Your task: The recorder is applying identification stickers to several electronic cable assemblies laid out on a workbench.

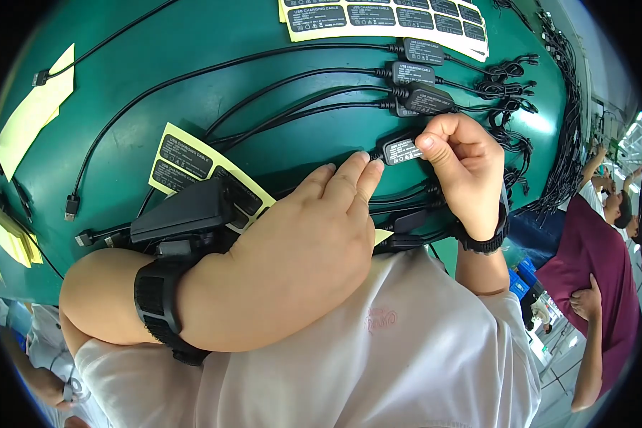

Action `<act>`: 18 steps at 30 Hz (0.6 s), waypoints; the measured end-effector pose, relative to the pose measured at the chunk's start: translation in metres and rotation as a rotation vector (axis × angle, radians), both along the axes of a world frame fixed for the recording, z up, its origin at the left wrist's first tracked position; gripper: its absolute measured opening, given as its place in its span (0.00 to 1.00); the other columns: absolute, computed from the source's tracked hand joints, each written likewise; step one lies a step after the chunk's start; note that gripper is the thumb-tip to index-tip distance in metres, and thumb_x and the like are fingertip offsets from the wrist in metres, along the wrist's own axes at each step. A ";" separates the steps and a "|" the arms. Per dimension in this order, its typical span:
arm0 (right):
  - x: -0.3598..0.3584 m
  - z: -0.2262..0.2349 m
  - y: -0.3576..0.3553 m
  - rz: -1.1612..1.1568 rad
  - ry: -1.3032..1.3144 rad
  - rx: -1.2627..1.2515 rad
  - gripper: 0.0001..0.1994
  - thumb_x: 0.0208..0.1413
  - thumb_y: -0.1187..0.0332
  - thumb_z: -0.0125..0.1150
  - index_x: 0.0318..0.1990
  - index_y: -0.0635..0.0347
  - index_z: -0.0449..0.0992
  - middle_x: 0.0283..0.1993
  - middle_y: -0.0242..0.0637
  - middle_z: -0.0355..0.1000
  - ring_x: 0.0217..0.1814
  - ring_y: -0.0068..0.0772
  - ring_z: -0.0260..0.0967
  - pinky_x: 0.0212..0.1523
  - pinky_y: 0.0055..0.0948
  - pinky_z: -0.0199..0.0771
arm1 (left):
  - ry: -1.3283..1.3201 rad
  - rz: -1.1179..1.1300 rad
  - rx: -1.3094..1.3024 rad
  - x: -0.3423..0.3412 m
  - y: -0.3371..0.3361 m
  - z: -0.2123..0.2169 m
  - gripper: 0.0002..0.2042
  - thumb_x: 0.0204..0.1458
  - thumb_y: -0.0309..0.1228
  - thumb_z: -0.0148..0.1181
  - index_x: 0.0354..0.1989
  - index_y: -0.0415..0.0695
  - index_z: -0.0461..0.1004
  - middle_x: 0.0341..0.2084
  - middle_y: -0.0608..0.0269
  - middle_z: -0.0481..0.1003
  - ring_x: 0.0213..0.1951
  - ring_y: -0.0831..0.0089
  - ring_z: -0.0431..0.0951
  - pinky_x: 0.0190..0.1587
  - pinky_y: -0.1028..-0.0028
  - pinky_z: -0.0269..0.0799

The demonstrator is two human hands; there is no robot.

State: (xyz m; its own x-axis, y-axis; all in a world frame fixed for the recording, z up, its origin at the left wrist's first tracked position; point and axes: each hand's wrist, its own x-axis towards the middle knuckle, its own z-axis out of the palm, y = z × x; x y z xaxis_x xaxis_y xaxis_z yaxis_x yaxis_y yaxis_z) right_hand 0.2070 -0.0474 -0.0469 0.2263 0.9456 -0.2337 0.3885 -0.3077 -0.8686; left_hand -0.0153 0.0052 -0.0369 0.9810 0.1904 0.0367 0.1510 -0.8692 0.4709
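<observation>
A factory workshop: green bench [221,36], label sheets [392,17], massed black cables [560,135], co-workers [592,271] nearby

Deep green across the worktop [214,32], bleached whitish by glare toward two o'clock. Black along the cables [278,51] and on their boxes [429,100], with fine white print on dark labels [403,150]. Yellow-cream on the backing sheet [385,18] between twelve and one o'clock, patterned in a grid of dark-grey rectangles; likewise on the smaller sheet [185,160] at ten. Plain yellow on the stack [11,232] at nine. White on the shirt [292,349] at six, with pinkish-red lettering [381,321].
</observation>
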 end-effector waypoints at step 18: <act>0.000 -0.003 -0.001 -0.006 -0.087 0.026 0.05 0.54 0.75 0.67 0.30 0.65 0.76 0.21 0.24 0.67 0.23 0.12 0.57 0.24 0.16 0.61 | 0.000 -0.003 0.002 0.000 0.000 0.000 0.10 0.46 0.29 0.54 0.29 0.32 0.74 0.55 0.33 0.70 0.59 0.48 0.70 0.60 0.61 0.68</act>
